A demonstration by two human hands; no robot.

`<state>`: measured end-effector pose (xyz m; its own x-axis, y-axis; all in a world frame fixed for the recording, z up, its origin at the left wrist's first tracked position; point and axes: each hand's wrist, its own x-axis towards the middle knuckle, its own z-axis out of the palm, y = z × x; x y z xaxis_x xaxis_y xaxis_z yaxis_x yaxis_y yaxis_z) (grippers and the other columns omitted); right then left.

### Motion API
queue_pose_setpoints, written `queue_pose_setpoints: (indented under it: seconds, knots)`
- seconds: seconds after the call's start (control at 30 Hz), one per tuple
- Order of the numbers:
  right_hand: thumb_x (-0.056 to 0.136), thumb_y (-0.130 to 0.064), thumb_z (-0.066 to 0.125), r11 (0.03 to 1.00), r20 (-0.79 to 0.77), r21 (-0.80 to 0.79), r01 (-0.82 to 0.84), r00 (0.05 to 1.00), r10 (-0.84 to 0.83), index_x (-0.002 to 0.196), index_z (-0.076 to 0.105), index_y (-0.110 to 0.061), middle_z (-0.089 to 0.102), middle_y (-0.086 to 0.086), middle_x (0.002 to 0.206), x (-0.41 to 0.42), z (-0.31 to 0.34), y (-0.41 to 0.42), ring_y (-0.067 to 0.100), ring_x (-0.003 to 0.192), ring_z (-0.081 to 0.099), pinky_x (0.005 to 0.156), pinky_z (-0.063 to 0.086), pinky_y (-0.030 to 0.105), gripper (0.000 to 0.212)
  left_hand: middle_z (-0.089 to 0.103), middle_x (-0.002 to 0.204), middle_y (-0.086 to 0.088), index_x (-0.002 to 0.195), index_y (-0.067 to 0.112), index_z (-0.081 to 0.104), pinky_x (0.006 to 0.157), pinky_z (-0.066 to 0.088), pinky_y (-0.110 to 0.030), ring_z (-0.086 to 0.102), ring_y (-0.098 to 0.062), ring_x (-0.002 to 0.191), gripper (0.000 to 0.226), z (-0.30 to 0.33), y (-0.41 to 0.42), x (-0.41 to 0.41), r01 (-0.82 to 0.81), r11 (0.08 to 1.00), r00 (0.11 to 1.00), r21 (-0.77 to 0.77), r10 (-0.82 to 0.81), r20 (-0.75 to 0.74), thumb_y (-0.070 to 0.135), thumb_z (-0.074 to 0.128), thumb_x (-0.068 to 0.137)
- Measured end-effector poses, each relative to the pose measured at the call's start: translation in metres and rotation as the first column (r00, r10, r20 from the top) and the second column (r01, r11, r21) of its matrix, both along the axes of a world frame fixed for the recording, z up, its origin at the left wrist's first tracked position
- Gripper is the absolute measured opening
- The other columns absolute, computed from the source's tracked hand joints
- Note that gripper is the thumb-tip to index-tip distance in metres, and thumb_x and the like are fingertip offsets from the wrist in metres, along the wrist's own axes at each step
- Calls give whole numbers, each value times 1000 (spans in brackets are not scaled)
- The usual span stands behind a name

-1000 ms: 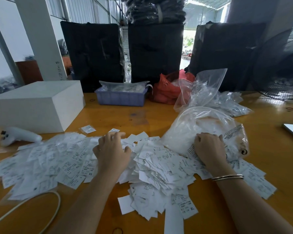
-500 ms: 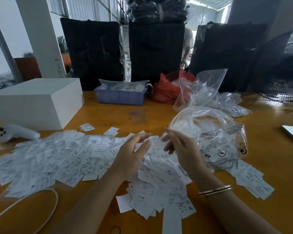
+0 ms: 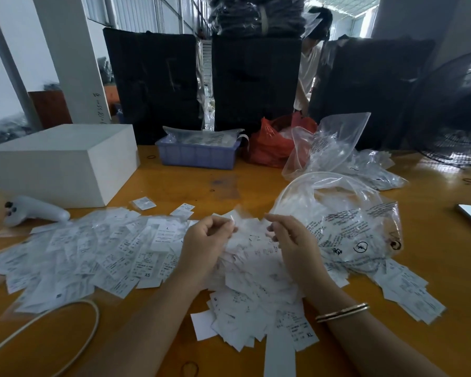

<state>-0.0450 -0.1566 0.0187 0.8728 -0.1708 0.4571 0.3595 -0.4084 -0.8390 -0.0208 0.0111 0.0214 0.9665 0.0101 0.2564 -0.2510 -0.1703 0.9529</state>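
Seen from the head camera, both hands hover over the middle of the bench (image 3: 180, 186), close together but not touching. The left hand (image 3: 206, 242) is curled, thumb and forefinger pinching a small white label (image 3: 232, 218), which is too blurred to read. The right hand (image 3: 292, 240) faces it with its fingers bent and its thumb and forefinger reaching toward the left one. Whether it grips anything I cannot tell. A bangle (image 3: 343, 312) sits on that wrist.

Beneath both hands lies a heap of labels (image 3: 136, 254), spread from the left edge through the middle to the near edge. Just right of the right hand a clear bag (image 3: 359, 221) with black print rests on the heap's right side, its mouth open.

Along the far edge stand a blue tray (image 3: 197, 157) and, just beside it, a red bag (image 3: 271, 144). A white box (image 3: 60, 164) fills the far left corner, and a white controller (image 3: 36, 210) lies in front of it. A cable (image 3: 74, 317) curves over the near left corner, and a fan (image 3: 457, 112) stands at the far right.
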Motion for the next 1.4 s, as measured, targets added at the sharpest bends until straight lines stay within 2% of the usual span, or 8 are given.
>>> queue_pose_setpoints:
  seconds: [0.13, 0.23, 0.57, 0.73, 0.97, 1.13, 1.3, 1.4]
  knots:
    - [93, -20, 53, 860, -17, -504, 80, 995, -102, 122, 61, -22, 60, -6, 117, 1, -2, -3, 11, 107, 52, 90, 39, 23, 30, 72, 79, 18, 88, 22, 64, 63, 45, -14, 66, 3, 75, 4, 1, 2, 4, -79, 993, 997, -87, 77, -28, 24, 62, 90]
    - [93, -29, 48, 724, -125, -690, -10, 987, -105, 136, 46, -26, 48, -9, 139, 0, -4, -1, 11, 128, 38, 108, 25, 30, 43, 72, 77, 19, 91, 26, 61, 58, 45, -10, 66, 5, 75, 5, 0, 3, 5, -105, 988, 994, -110, 100, -48, 21, 62, 91]
    - [94, -45, 36, 486, -136, -863, -136, 990, 34, 142, 37, -20, 45, -1, 144, 13, -12, 27, 19, 131, 39, 108, 25, 37, 54, 63, 87, 13, 90, 45, 61, 67, 56, -22, 64, -8, 79, 30, -4, 3, 7, -119, 985, 993, -121, 118, -19, 15, 58, 93]
    - [94, -41, 36, 477, -45, -877, -56, 998, 36, 111, 60, -23, 64, -5, 107, 8, -8, 28, 16, 103, 55, 94, 34, 34, 34, 67, 86, 14, 82, 46, 61, 58, 47, -14, 62, -5, 76, 18, -4, 2, 7, -143, 984, 990, -108, 141, -32, 31, 61, 91]
    - [95, -27, 42, 658, 130, -747, 98, 992, -1, 91, 65, -18, 64, -6, 93, 1, -5, 29, 12, 92, 53, 82, 32, 25, 26, 71, 76, 16, 82, 34, 68, 64, 46, -14, 64, 1, 80, 20, 0, 2, 5, -152, 978, 988, -145, 150, -22, 22, 56, 94]
    - [92, -18, 55, 970, -62, -233, 68, 994, -85, 90, 67, -18, 62, -12, 79, 2, -1, 23, -3, 64, 50, 58, 36, 7, 12, 71, 75, 14, 80, 32, 66, 73, 54, -27, 65, -8, 81, 10, -2, 1, 5, -164, 976, 986, -140, 163, -16, 27, 64, 89]
    - [96, -20, 52, 984, -293, 126, 128, 952, -87, 111, 67, -16, 71, -5, 79, 8, -1, 8, -1, 63, 64, 56, 52, 16, 21, 69, 76, 21, 82, 31, 66, 61, 46, -14, 64, -3, 78, 4, -3, -1, 5, -166, 976, 986, -142, 164, -31, 32, 67, 86]
    - [95, -22, 53, 983, -281, 89, 162, 951, -131, 115, 67, -19, 70, -5, 80, 8, -1, 8, 4, 64, 63, 54, 51, 17, 24, 69, 74, 18, 81, 33, 65, 52, 45, -7, 63, 4, 72, 7, -2, -2, 3, -154, 979, 988, -133, 152, -19, 31, 66, 87]
